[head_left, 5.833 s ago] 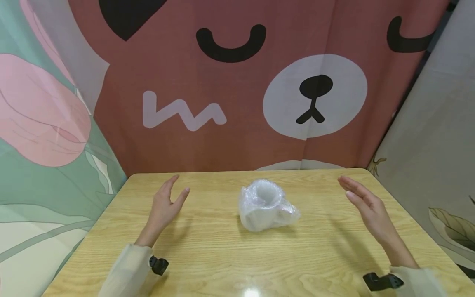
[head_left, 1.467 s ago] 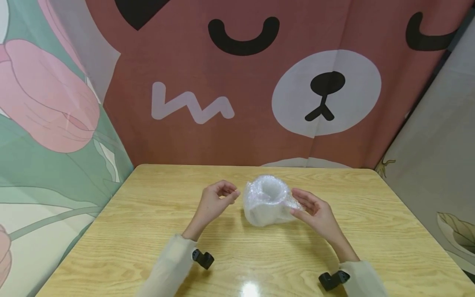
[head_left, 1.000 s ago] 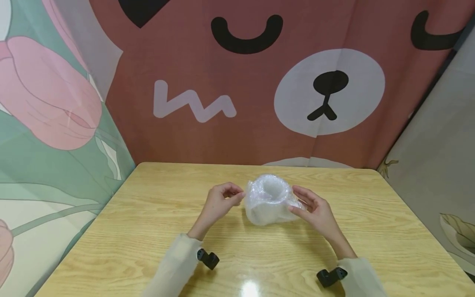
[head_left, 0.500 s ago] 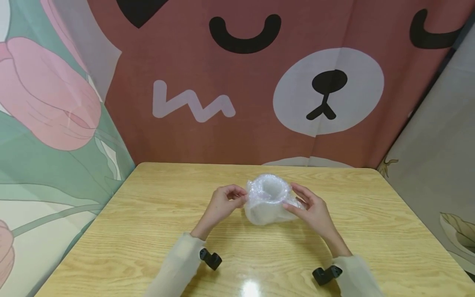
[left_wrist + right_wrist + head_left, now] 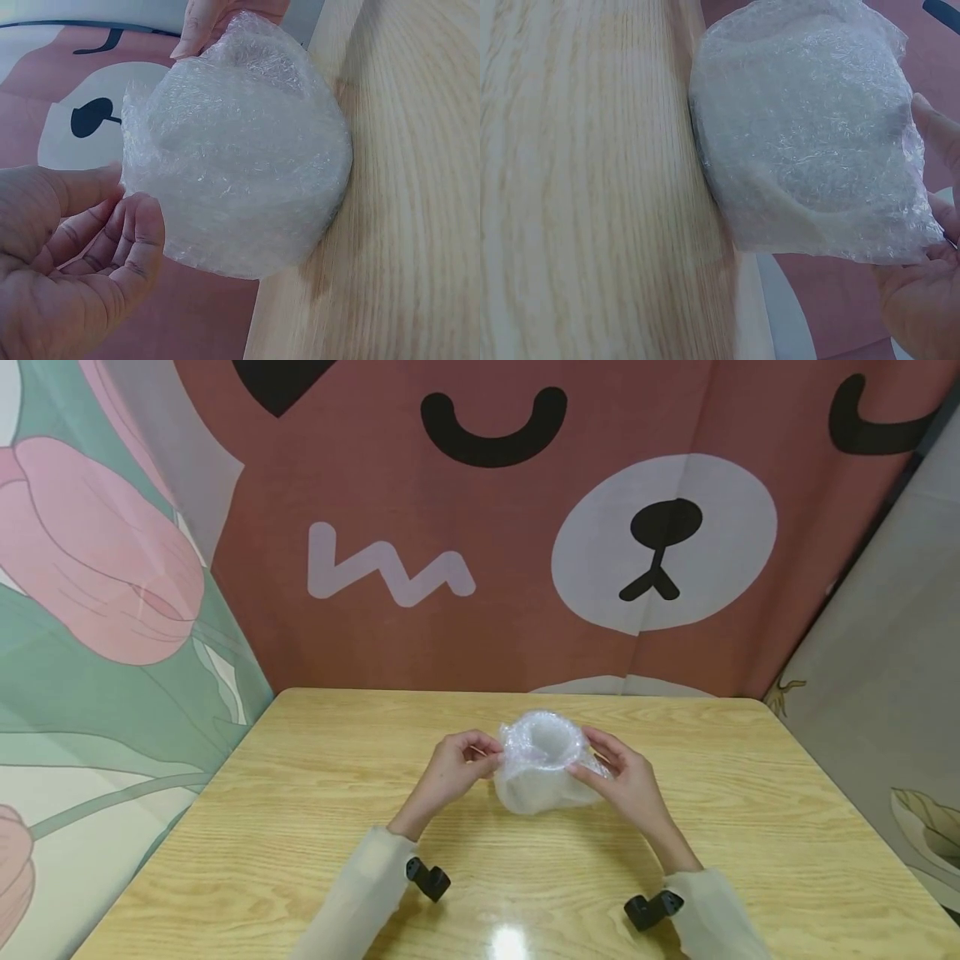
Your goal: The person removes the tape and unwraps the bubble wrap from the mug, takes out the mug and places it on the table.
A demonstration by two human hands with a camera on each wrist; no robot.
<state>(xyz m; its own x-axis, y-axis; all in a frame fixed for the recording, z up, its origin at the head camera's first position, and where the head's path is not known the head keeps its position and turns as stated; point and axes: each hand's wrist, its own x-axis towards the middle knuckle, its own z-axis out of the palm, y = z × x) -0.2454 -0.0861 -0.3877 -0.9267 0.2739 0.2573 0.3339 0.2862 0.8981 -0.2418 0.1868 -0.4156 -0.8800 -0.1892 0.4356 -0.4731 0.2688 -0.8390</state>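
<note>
A cup wrapped in clear bubble wrap (image 5: pixel 536 792) stands on the table, its round mouth facing up and a wrapped bulge on its right side. My left hand (image 5: pixel 450 775) pinches the wrap at the upper left edge between thumb and fingertips. In the left wrist view that hand (image 5: pixel 67 255) has its other fingers curled beside the wrapped cup (image 5: pixel 247 172). My right hand (image 5: pixel 630 787) holds the right side, thumb in front by the mouth and fingers behind. The right wrist view shows the right hand (image 5: pixel 922 300) at the edge of the crinkled wrap (image 5: pixel 802 135).
The light wood table (image 5: pixel 300 827) extends on all sides of the cup. Behind it hangs a brown curtain (image 5: pixel 360 652) with a bear print. A floral curtain (image 5: pixel 112 710) borders the left, a pale one (image 5: pixel 885 652) the right. Each wrist bears a small black camera (image 5: pixel 429 879).
Both hands have come in from far apart to the wrapped cup. The left hand has reached the wrap's left edge and pinches it; the right has slid slightly left along its side.
</note>
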